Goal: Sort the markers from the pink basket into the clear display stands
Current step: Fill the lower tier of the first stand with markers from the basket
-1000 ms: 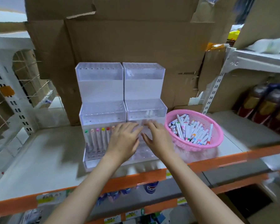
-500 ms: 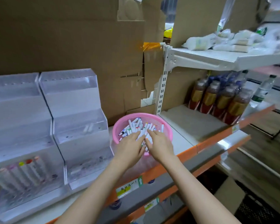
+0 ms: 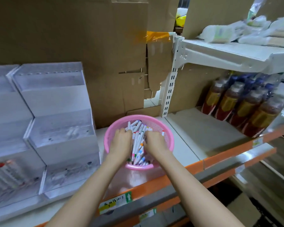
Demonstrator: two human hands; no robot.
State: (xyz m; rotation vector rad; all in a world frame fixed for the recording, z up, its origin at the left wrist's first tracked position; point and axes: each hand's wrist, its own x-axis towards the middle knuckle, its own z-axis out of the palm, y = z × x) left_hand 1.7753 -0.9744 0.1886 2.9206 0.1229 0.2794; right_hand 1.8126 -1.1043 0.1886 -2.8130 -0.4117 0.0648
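Left hand (image 3: 121,140) and right hand (image 3: 155,141) curl among probably light, stiff, slick markers (image 3: 138,128) in the pink basket (image 3: 138,116), grip unclear; best pinched mid-barrel.

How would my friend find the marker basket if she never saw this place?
Find the shelf with the orange front edge. On it, between the clear display stands on the left and the brown bottles on the right, sits a round pink basket. It is the only pink thing, full of white markers, with the left hand and right hand in it.
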